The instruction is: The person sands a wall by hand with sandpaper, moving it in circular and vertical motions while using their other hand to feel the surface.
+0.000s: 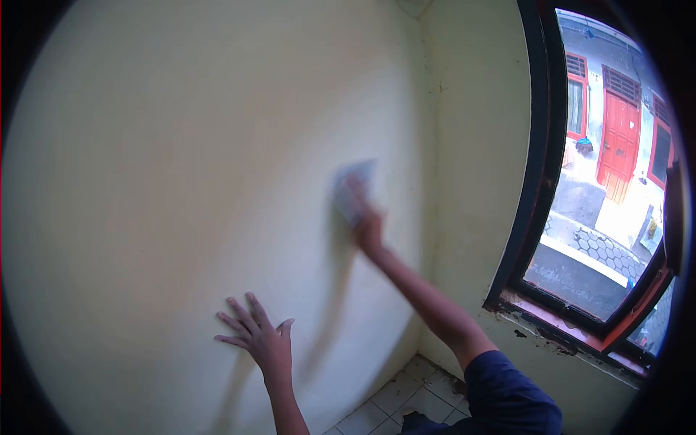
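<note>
My right hand (368, 226), smeared by motion, is at the wall (181, 145) with the arm stretched out. Under its fingers is a greyish cloth-like piece (349, 199), held flat to the wall; blur hides its exact kind. Lower and to the left, my left hand (262, 335) lies against the same wall, fingers spread and thumb out to the side. Nothing is in it. Both arms cast soft shadows on the pale cream surface.
A dark-framed window (547, 181) stands on the right, with worn, peeling paint along its sill (558, 322). Beyond the glass are a red door (618, 145) and paving. The room corner runs down between both walls to a tiled floor (395, 399) with debris along its edge.
</note>
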### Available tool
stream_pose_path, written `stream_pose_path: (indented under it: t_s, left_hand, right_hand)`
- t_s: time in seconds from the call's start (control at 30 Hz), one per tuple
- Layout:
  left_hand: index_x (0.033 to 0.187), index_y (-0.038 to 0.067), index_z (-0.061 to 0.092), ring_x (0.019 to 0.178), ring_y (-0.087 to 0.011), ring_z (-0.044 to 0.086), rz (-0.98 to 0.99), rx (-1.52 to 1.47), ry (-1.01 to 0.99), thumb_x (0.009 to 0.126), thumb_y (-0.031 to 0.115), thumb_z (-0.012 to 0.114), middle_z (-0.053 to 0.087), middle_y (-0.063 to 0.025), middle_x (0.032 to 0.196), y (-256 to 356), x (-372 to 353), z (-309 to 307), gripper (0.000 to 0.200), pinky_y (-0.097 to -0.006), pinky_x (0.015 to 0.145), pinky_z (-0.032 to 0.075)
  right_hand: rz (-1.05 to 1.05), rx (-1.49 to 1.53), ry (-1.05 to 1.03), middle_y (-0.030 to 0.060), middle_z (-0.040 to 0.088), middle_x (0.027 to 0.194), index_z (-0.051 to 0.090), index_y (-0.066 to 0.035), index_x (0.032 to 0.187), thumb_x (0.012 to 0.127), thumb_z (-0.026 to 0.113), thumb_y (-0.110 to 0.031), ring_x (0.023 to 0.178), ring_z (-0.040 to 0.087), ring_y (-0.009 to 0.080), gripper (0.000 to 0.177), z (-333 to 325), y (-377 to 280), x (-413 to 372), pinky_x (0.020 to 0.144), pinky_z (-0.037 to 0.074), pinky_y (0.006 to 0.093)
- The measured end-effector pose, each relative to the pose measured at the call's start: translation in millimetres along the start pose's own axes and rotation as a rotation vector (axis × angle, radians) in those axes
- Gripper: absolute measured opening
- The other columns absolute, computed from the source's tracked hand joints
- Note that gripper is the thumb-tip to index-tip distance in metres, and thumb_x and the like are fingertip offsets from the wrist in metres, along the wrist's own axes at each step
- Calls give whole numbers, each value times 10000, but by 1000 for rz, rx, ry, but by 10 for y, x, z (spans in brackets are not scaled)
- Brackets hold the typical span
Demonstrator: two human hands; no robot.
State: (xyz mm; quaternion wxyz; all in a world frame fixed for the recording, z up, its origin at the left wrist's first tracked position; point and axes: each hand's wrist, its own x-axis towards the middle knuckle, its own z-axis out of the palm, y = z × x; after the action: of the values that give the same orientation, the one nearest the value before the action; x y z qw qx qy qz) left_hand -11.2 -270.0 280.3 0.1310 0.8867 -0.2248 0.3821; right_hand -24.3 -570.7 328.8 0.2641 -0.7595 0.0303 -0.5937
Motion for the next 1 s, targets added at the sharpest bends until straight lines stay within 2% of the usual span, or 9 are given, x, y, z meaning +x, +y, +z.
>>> stream_pose_path:
  t_s: [0.07,0.1,0.17,0.4,0.47,0.53,0.63,0.83,1.0]
  left_hand:
    - [1582,88,102,1483,-510,-72,-45,-21,23,666,430,859,-33,-250,1632,127,26,27,1236,-752,1097,-36]
    - [1582,83,91,1480,-514,-83,-93,-42,47,656,431,864,-45,-256,1630,184,27,38,1256,-748,1099,-36]
    - [1581,76,61,1475,-520,-103,-119,-45,47,636,421,879,-74,-270,1624,251,34,59,1297,-745,1099,-35]
    - [1581,96,-32,1452,-551,-146,-250,-81,82,587,361,923,-156,-301,1598,745,68,211,1403,-764,1087,29]
    - [1581,115,-54,1432,-579,-165,-283,-117,73,585,337,930,-210,-317,1577,967,91,263,1418,-775,1076,56]
    - [1582,123,-57,1425,-586,-173,-298,-121,55,589,334,930,-230,-319,1568,1125,126,249,1416,-774,1077,54]
    - [1584,144,-63,1420,-587,-189,-314,-136,73,596,317,930,-263,-314,1558,1238,169,262,1412,-769,1083,51]
    - [1581,116,-53,1387,-625,-218,-327,-178,40,568,274,953,-273,-357,1532,1295,188,283,1436,-794,1052,31]
    - [1582,138,-78,1400,-605,-212,-369,-163,7,551,304,950,-297,-340,1530,1433,240,257,1465,-775,1074,68]
  right_hand:
    - [-643,38,-520,143,424,1532,470,-42,1449,917,520,-32,1407,416,321,535,22,-370,-415,1175,331,436]
    - [-1049,-15,-550,153,459,1503,502,-24,1415,908,552,-90,1374,461,310,513,13,-376,-473,1176,339,449]
    - [-1060,59,-605,155,510,1458,551,-4,1364,881,599,-144,1332,512,287,505,-268,-86,-187,1166,360,446]
    - [20,60,346,200,490,1457,510,-13,1400,829,489,119,1384,443,316,587,-650,588,520,1170,331,455]
    - [-235,-49,226,190,507,1447,523,-1,1389,804,511,118,1377,453,330,597,-292,356,118,1178,316,462]
    - [-607,31,-218,155,549,1413,574,-12,1327,810,533,81,1341,498,331,527,-345,207,-240,1161,353,473]
    - [-948,51,-407,147,561,1400,587,-27,1319,805,561,63,1330,510,318,522,-732,714,75,1157,365,461]
    - [-105,-17,361,180,481,1472,524,-13,1392,760,467,144,1405,412,320,653,-765,850,579,1183,314,432]
    - [-847,138,-402,120,540,1427,550,-37,1370,899,564,-79,1347,498,275,473,-340,366,-382,1144,384,440]
